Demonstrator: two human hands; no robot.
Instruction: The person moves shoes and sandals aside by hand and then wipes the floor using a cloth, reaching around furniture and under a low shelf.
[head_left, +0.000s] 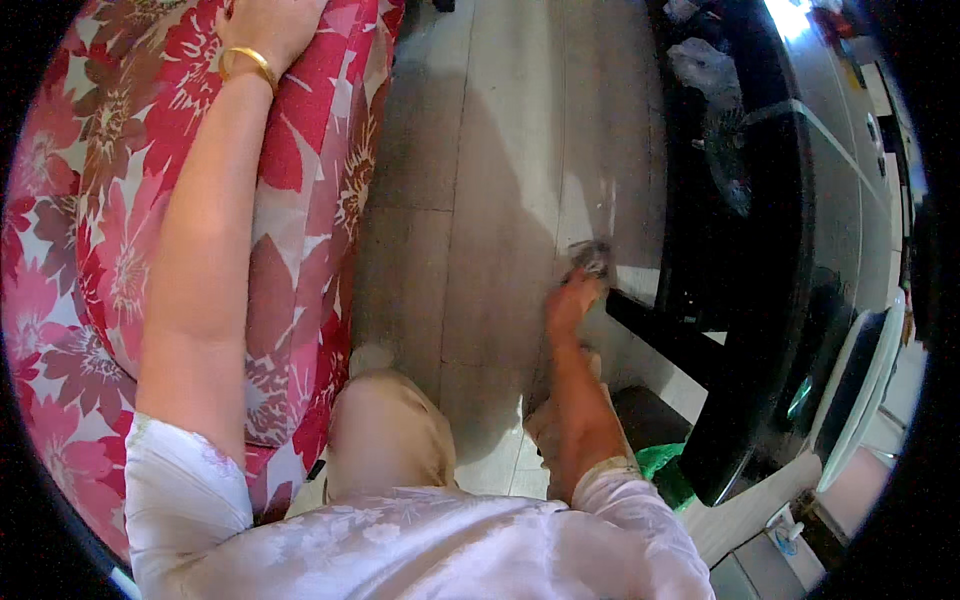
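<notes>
My left hand (pixel 270 28) leans on the sofa's pink, red and brown flowered cover (pixel 105 200), a gold bangle (pixel 247 62) at its wrist. The upper picture edge cuts off most of its fingers, so their pose is unclear. Low over the floor, my right hand (pixel 574 298) has its fingers closed on a small, grey, crumpled thing (pixel 590 258), perhaps a rag. Blur hides its exact kind. It is down at the grey plank floor (pixel 490 200), beside the leg of the black table.
Along the right runs a glossy black table (pixel 755 430) with a dark leg (pixel 660 335) reaching toward my right hand. Clear plastic (pixel 705 75) lies on its lower part. Something green (pixel 665 470) is beneath the near corner. A white-rimmed tray or dish (pixel 862 390) stands at the far right.
</notes>
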